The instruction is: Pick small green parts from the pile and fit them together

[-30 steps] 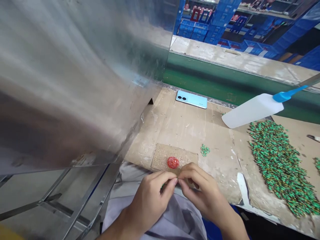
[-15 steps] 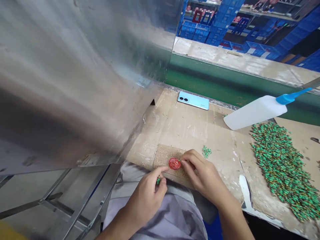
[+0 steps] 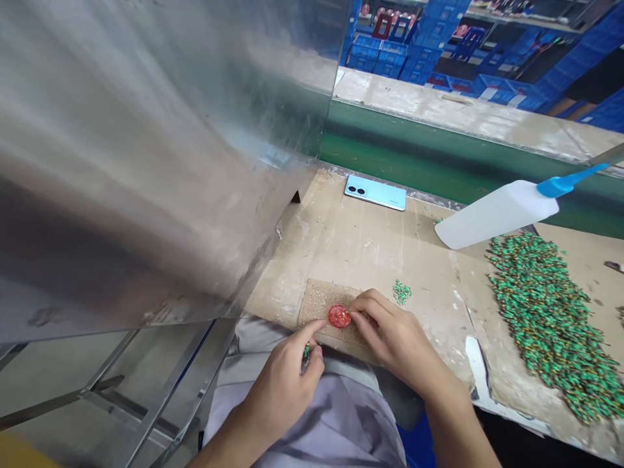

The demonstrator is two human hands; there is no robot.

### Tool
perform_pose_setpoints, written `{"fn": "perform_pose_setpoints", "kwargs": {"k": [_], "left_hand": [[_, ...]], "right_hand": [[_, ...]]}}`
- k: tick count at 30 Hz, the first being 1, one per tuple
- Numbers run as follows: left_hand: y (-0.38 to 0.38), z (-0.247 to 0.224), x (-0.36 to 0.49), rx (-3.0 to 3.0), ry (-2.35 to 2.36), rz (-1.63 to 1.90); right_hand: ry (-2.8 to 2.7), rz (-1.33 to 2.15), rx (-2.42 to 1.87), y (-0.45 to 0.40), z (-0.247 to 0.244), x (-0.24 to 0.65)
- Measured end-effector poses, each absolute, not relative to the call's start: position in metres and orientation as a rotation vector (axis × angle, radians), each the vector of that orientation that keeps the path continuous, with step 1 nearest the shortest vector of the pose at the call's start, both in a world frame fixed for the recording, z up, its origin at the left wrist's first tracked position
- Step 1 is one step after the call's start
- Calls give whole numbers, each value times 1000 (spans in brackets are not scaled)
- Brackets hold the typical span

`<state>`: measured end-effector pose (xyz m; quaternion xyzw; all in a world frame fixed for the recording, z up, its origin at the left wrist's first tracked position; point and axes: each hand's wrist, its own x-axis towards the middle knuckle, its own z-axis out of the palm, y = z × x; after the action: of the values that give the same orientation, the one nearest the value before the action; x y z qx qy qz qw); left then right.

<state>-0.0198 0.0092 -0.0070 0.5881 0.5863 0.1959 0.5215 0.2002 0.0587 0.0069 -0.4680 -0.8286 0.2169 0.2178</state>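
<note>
Grip check first: my left hand (image 3: 280, 390) is curled in, with a tiny green piece (image 3: 306, 351) pinched in its fingers, while the index finger (image 3: 314, 329) points out toward a round, glossy red disc (image 3: 339, 316). That fingertip stops just short of the disc. My right hand (image 3: 394, 338) is partly closed, with its fingertips (image 3: 354, 314) right up against the disc's right edge. Honestly can't tell whether it's really pinching the disc or only touching it.

The disc sits on a rough, speckled brown pad (image 3: 324, 304), near the pad's middle. That pad lies on cardboard (image 3: 380, 253) covering the desk. Just beyond the hands there's a small heap of green parts (image 3: 402, 292), and way over to the right is a big spread of similar green parts (image 3: 546, 325), too small to make out properly.

Also on the desk: a white squeeze bottle (image 3: 497, 214) with a blue nozzle (image 3: 570, 182) lying on its side, and a pale blue phone (image 3: 375, 193) with its two camera lenses facing up, near the back edge. A big sheet of shiny metal (image 3: 146, 130) fills the left side of the view, and blue crates (image 3: 380, 52) are stacked in the background.
</note>
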Motion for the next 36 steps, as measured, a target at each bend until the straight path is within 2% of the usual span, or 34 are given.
{"fn": "perform_pose_setpoints", "kwargs": {"k": [12, 31, 36], "left_hand": [[7, -13, -23, 1414, 1397, 511], [9, -17, -22, 1356, 1355, 515], [6, -13, -27, 1073, 1200, 675]], "right_hand": [[-2098, 587, -1548, 33, -9, 243], [-2087, 571, -1515, 26, -23, 244], [-2017, 565, -1520, 25, -20, 245]]}}
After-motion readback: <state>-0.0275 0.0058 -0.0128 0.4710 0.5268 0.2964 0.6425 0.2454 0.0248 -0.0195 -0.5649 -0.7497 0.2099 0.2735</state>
